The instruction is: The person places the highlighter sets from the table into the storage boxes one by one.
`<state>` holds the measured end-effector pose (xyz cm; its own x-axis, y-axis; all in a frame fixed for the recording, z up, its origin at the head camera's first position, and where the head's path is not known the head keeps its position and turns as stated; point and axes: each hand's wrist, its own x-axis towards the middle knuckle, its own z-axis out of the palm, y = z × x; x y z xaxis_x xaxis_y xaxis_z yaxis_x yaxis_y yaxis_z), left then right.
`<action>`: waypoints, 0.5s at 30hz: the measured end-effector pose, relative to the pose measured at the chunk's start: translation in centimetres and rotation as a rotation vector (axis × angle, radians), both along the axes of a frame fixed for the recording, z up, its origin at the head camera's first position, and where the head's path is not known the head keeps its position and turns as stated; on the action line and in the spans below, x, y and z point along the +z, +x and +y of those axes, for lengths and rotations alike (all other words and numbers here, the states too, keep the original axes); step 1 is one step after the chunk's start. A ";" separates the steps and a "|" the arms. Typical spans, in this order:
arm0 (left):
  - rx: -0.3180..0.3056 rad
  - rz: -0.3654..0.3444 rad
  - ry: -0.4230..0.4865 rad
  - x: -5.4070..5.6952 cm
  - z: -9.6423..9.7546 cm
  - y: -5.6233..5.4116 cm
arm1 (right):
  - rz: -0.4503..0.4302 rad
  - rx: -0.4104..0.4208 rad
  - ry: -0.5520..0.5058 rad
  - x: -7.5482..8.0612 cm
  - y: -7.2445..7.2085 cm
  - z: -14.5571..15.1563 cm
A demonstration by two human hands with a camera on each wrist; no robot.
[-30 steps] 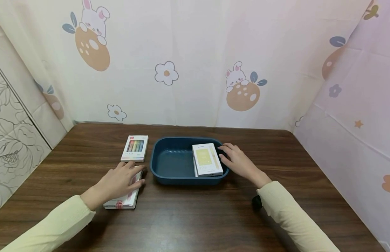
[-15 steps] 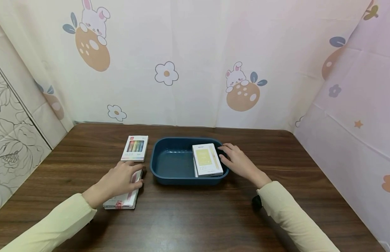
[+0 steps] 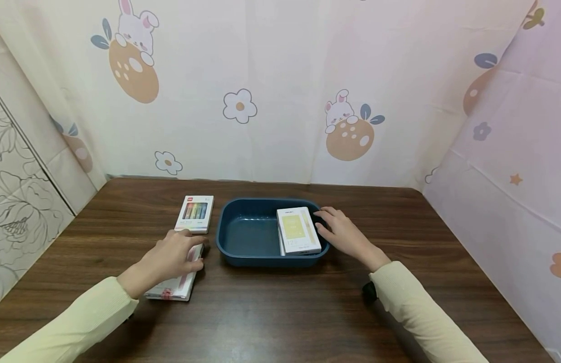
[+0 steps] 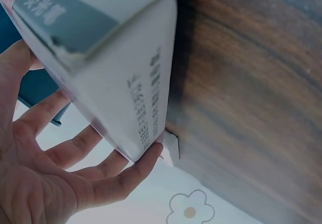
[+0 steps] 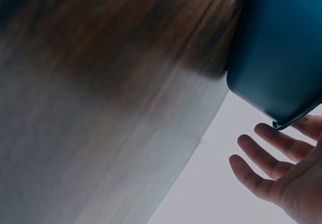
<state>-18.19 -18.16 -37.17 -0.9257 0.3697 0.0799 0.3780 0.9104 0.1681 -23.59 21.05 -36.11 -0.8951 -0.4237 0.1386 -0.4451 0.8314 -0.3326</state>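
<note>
My left hand point(image 3: 169, 258) grips a white highlighter box point(image 3: 170, 288) on the left of the table, from above. In the left wrist view, fingers and thumb spread across the highlighter box point(image 4: 126, 90). My right hand point(image 3: 344, 233) rests at the right rim of a dark blue plastic bin point(image 3: 248, 259), fingers loosely extended; in the right wrist view the fingertips point(image 5: 266, 133) are beside the bin's rim. Inside the bin's right end lies a white box with a yellow panel point(image 3: 298, 230), on top of another white box that is mostly hidden.
Behind the left hand lies a white box of coloured sticks point(image 3: 195, 214) with a window. The brown wooden table point(image 3: 280, 312) meets a patterned curtain point(image 3: 280, 101) at the back. A small black object point(image 3: 369, 292) sits by the right sleeve.
My left hand has shifted slightly to the left, and the highlighter box has slid a little left with it. The right hand and the bin have stayed put.
</note>
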 end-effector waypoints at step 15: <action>0.013 0.046 -0.016 2.7 0.1 -0.9 | 0.015 0.001 0.002 -0.1 -0.1 0.0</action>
